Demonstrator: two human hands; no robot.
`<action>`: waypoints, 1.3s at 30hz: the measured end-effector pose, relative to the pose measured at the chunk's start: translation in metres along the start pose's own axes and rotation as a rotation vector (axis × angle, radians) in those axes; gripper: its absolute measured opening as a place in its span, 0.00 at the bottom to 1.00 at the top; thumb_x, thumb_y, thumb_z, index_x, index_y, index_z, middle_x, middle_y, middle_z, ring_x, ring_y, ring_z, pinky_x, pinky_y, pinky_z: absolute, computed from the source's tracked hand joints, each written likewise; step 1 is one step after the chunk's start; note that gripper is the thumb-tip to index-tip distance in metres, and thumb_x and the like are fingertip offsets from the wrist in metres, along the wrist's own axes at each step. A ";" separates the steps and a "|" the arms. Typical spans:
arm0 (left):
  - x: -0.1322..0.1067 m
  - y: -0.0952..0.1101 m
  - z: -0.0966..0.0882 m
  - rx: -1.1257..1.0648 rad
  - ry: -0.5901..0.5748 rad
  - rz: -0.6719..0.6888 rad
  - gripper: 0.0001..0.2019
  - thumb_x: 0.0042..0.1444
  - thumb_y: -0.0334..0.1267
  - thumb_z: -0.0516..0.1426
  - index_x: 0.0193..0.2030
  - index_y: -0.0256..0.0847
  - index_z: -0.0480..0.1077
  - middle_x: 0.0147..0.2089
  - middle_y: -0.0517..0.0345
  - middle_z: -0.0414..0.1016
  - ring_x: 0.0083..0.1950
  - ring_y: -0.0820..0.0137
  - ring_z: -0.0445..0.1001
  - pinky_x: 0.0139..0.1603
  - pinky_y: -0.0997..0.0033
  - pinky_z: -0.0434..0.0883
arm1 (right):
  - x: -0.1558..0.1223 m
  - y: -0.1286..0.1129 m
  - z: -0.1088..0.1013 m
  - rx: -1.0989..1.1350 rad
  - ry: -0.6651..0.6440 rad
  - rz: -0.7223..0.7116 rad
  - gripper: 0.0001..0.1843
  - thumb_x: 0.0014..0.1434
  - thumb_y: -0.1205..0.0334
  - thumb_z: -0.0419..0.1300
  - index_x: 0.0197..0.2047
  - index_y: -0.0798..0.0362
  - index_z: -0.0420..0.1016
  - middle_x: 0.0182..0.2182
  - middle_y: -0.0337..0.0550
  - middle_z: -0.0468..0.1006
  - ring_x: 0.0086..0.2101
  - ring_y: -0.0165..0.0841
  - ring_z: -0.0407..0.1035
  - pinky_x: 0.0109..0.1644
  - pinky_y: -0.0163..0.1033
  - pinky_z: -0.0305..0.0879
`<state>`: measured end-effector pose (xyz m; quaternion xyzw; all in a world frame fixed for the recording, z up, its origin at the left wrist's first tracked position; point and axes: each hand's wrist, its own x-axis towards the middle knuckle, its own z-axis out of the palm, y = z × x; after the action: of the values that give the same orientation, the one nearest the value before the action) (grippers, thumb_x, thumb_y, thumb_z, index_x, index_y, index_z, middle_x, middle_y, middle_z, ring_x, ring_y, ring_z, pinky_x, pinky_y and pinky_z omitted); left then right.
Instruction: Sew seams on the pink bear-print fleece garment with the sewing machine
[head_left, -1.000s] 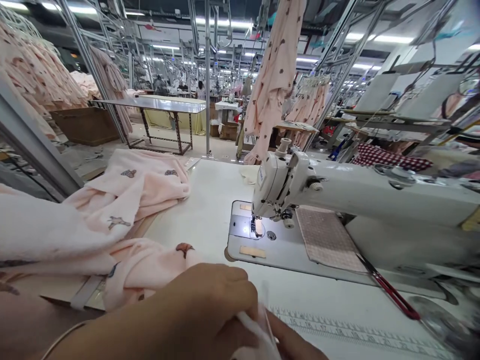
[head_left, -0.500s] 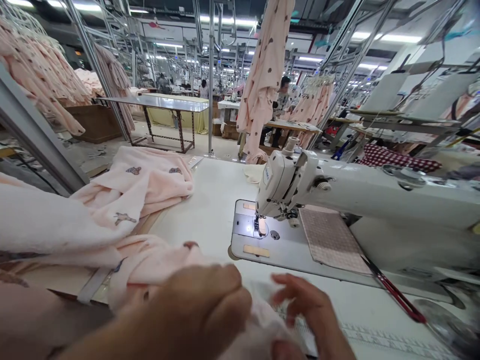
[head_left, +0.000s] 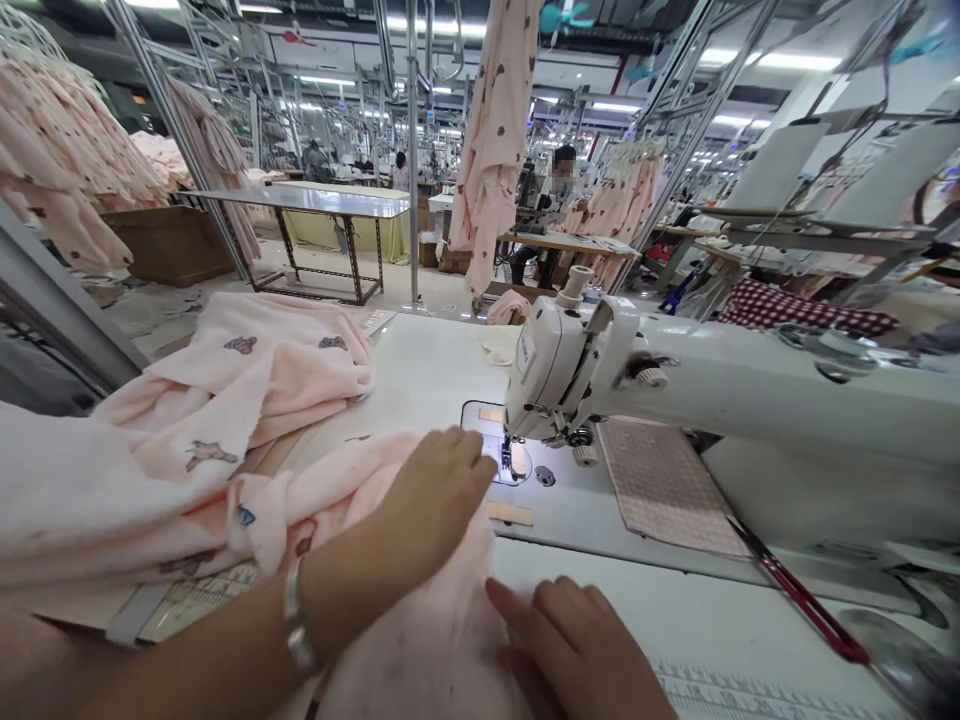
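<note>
My left hand (head_left: 431, 505), with a silvery band on its wrist, has its fingers closed on pale pink fleece fabric (head_left: 442, 625) just left of the sewing machine's needle area. Lower down, my right hand (head_left: 581, 640) is bent at the fabric's right edge, with thumb and index finger on the cloth. The rest of the fleece, printed with small animals (head_left: 210, 455), lies in folds across the left of the table. The white sewing machine (head_left: 562, 370) stands ahead, its presser foot (head_left: 510, 458) lit by a small lamp. No cloth shows under the foot.
Red-handled scissors (head_left: 810, 600) and a pink checked cloth (head_left: 667, 480) lie by the machine. A measuring scale (head_left: 720, 690) runs along the table's front. Behind stand a metal-framed table (head_left: 322, 205) and hanging pink garments (head_left: 491, 140). A person (head_left: 559, 190) sits farther back.
My left hand has moved up and forward toward the needle area, drawing the fleece with it. My right hand has moved slightly left and down onto the fabric's edge. The view has shifted slightly.
</note>
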<state>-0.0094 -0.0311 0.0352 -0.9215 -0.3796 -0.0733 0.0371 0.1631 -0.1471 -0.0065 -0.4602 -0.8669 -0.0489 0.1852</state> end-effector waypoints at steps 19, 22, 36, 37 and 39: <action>0.003 -0.018 0.017 -0.414 -0.064 0.190 0.19 0.59 0.41 0.55 0.56 0.40 0.62 0.62 0.47 0.59 0.63 0.57 0.57 0.65 0.50 0.56 | 0.062 0.115 0.011 -0.162 -0.146 0.246 0.10 0.62 0.67 0.48 0.36 0.50 0.70 0.32 0.45 0.77 0.28 0.35 0.71 0.31 0.38 0.60; 0.012 -0.023 0.018 -0.411 -0.073 0.213 0.18 0.60 0.41 0.54 0.55 0.39 0.62 0.61 0.47 0.60 0.62 0.57 0.58 0.64 0.50 0.56 | 0.061 0.125 0.016 -0.153 -0.100 0.248 0.11 0.58 0.72 0.51 0.33 0.49 0.72 0.33 0.43 0.79 0.34 0.38 0.73 0.39 0.40 0.63; 0.005 0.006 0.010 0.024 0.025 0.409 0.03 0.53 0.30 0.56 0.29 0.38 0.67 0.31 0.54 0.65 0.33 0.63 0.63 0.35 0.59 0.65 | 0.041 0.069 -0.008 0.105 0.017 -0.197 0.12 0.65 0.62 0.49 0.42 0.49 0.74 0.34 0.41 0.78 0.31 0.32 0.68 0.33 0.39 0.62; 0.005 0.005 0.009 0.018 0.026 0.428 0.03 0.53 0.30 0.56 0.29 0.38 0.67 0.31 0.54 0.65 0.34 0.63 0.64 0.36 0.59 0.66 | 0.038 0.059 -0.009 0.139 -0.019 -0.249 0.10 0.65 0.61 0.51 0.42 0.50 0.74 0.37 0.40 0.79 0.33 0.32 0.68 0.34 0.40 0.62; 0.002 0.002 0.012 -0.037 0.024 0.441 0.03 0.56 0.30 0.54 0.32 0.37 0.68 0.34 0.53 0.67 0.37 0.63 0.66 0.43 0.56 0.67 | 0.032 0.045 -0.009 0.151 -0.093 -0.314 0.09 0.63 0.60 0.55 0.42 0.52 0.74 0.43 0.38 0.79 0.35 0.32 0.69 0.35 0.41 0.63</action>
<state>-0.0059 -0.0298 0.0240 -0.9818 -0.1670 -0.0812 0.0396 0.1859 -0.0986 0.0102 -0.3059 -0.9369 0.0094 0.1691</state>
